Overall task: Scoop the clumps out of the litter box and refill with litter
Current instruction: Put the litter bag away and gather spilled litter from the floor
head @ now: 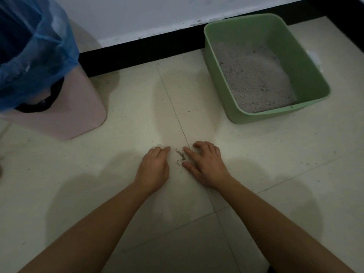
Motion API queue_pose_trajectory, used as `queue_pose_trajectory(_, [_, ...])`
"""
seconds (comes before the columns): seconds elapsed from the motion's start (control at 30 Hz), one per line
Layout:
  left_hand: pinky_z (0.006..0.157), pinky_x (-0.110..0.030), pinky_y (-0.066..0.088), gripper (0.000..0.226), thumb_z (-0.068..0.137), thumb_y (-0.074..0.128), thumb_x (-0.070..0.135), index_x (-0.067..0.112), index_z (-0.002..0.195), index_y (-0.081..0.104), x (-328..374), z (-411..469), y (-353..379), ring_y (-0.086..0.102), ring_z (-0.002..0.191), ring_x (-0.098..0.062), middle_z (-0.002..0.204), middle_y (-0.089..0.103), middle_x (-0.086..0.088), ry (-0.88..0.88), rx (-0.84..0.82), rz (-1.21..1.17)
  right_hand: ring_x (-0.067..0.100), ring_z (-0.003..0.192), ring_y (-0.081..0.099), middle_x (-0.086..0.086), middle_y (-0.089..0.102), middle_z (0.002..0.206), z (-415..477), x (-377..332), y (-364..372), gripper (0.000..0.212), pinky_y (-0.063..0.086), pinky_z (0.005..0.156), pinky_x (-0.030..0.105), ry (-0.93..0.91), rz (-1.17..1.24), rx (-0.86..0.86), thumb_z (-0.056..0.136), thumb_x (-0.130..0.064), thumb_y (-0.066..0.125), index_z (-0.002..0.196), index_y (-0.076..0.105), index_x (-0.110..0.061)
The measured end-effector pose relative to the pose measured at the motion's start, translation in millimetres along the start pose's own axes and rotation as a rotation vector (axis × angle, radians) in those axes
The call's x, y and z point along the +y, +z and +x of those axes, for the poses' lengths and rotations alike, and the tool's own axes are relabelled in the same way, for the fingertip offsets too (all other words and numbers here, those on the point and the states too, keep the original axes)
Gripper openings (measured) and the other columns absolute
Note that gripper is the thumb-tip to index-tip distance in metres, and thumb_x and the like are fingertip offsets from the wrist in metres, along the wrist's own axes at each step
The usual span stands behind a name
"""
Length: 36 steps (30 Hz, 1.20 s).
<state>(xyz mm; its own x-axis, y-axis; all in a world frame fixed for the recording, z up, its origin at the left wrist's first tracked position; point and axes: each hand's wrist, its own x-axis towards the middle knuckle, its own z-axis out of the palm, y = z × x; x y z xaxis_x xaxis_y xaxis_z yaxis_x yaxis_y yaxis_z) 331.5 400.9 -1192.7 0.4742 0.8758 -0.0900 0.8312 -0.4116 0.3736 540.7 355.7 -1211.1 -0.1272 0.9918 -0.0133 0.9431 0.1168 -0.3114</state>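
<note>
Nothing is gripped by either hand: the left hand (154, 167) is laid on the floor (137, 115) with its fingers loosely bent and their tips down, and the right hand (205, 164) is rested just beside it with fingers spread and lightly bent, thumb stretched toward the left hand. The floor is laid in pale tiles, and a black skirting (137, 50) is seen along the white wall (137, 14) at the back. A pink bin (78, 111) is stood at the far left, well apart from the hands, and it is lined with a blue bag (33, 56) folded over its rim. The green litter box (275, 116) is set at the far right against the skirting, well apart from both hands and nearer the right one. Grey litter (254, 79) is spread over its bottom; whether clumps are left in it cannot be told. A small patch of spilled grains (181, 155) is found on the tile joint, between the two hands and just beside the fingertips of each. A few stray grains are scattered across the tiles beyond.
</note>
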Motion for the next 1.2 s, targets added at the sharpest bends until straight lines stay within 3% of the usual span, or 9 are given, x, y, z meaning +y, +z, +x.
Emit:
queue_pose_trajectory(0.17, [0.085,-0.044,0.052,0.044,0.084,0.04,0.015,0.0,0.12,0.061,-17.0,-1.7,-0.5,0.057,0.097,-0.037,0.104,0.062,-0.017,-0.092,0.07,-0.074,0.026,0.098,0.048,0.003,0.056,0.108,13.4,-4.9,9.1,0.035,0.042,0.08,0.036,0.023,0.107,0.111,0.092,-0.054,0.052,0.115,0.072,-0.037])
queue_pose_trajectory(0.37, [0.084,-0.039,0.05,0.04,0.086,0.043,0.017,0.002,0.115,0.065,-18.8,0.2,0.6,0.055,0.096,-0.033,0.098,0.06,-0.014,-0.103,0.124,-0.143,0.021,0.08,0.052,-0.001,0.059,0.087,19.2,-8.4,15.7,0.032,0.048,0.069,0.035,0.042,0.263,0.236,0.089,-0.046,0.058,0.095,0.08,-0.023])
queue_pose_trajectory(0.53, [0.081,-0.033,0.048,0.04,0.083,0.057,0.018,0.003,0.119,0.066,-10.0,5.5,7.3,0.054,0.089,-0.029,0.094,0.057,-0.01,-0.047,0.091,-0.161,0.026,0.075,0.058,0.005,0.064,0.078,22.7,-19.5,15.5,0.032,0.052,0.068,0.033,0.051,0.261,0.266,0.09,-0.036,0.056,0.086,0.077,-0.012])
queue_pose_trajectory(0.63, [0.077,-0.033,0.046,0.049,0.087,0.051,0.037,0.007,0.123,0.065,-5.4,7.6,13.6,0.052,0.084,-0.026,0.093,0.053,-0.008,0.03,0.063,-0.12,0.024,0.079,0.059,0.006,0.064,0.08,10.0,-5.0,13.2,0.017,0.05,0.073,0.032,0.148,0.264,0.29,0.089,-0.025,0.069,0.088,0.076,-0.009])
queue_pose_trajectory(0.77, [0.074,-0.035,0.04,0.057,0.086,0.044,0.049,0.015,0.126,0.064,-3.6,9.0,18.2,0.049,0.083,-0.026,0.091,0.049,-0.005,0.068,0.055,-0.086,0.019,0.084,0.058,0.003,0.065,0.085,-8.6,21.1,4.9,0.011,0.045,0.08,0.023,0.39,0.307,0.376,0.09,-0.021,0.071,0.091,0.075,-0.011])
queue_pose_trajectory(0.9, [0.073,-0.036,0.04,0.05,0.087,0.046,0.052,0.024,0.121,0.068,-5.0,15.3,21.0,0.045,0.08,-0.023,0.086,0.043,0.0,0.106,0.085,-0.09,0.017,0.084,0.056,0.002,0.064,0.085,-8.0,21.4,6.8,0.009,0.039,0.079,0.017,0.402,0.305,0.367,0.088,-0.02,0.073,0.09,0.076,-0.012])
queue_pose_trajectory(1.07, [0.071,-0.031,0.026,0.024,0.085,0.061,0.049,0.036,0.099,0.076,13.5,15.2,31.3,0.04,0.079,-0.018,0.081,0.043,0.005,-0.106,0.24,-0.223,0.017,0.086,0.055,0.001,0.063,0.086,-5.1,16.4,7.7,0.011,0.038,0.079,0.018,0.439,0.318,0.344,0.09,-0.024,0.071,0.091,0.076,-0.014])
queue_pose_trajectory(1.2, [0.074,-0.028,0.018,0.015,0.081,0.073,0.04,0.033,0.093,0.077,30.1,16.5,38.4,0.04,0.083,-0.017,0.083,0.045,0.006,-0.291,0.278,-0.262,0.017,0.088,0.054,0.001,0.062,0.088,-4.7,15.4,5.8,0.013,0.036,0.079,0.018,0.458,0.326,0.316,0.091,-0.026,0.069,0.093,0.075,-0.015])
